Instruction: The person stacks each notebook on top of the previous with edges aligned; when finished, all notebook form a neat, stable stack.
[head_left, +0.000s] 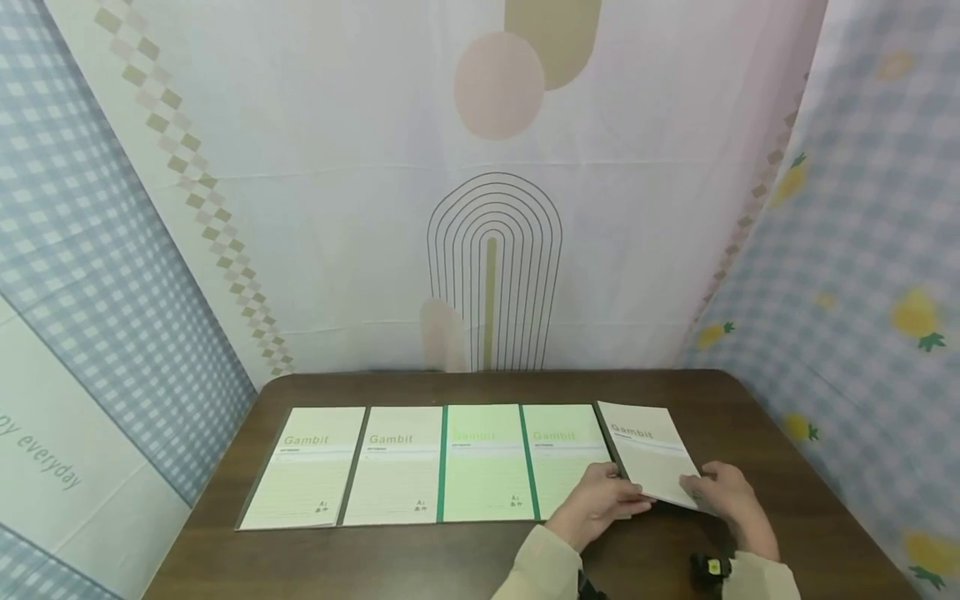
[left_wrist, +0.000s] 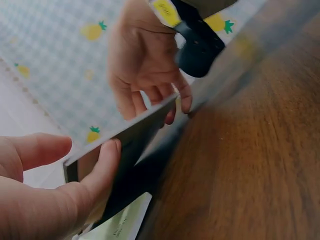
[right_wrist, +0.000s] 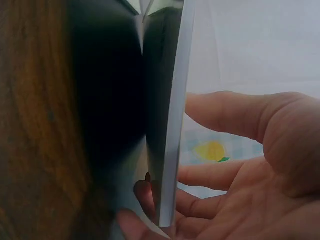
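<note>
A cream-covered notebook marked "Gambit", with a dark spine, is at the right end of a row, tilted with its lower part raised off the table. My left hand grips it by the lower left corner, a finger along its underside in the left wrist view. At the lower right edge, my right hand holds it with the thumb on the cover; in the right wrist view, fingers reach below its page edge. Beside it lies a green-spined notebook, close to my left hand.
Further left in the row lie another green-spined notebook and two dark-spined ones, one in the middle and one at the left end. They rest on a dark wooden table. Patterned curtains hang behind and at both sides.
</note>
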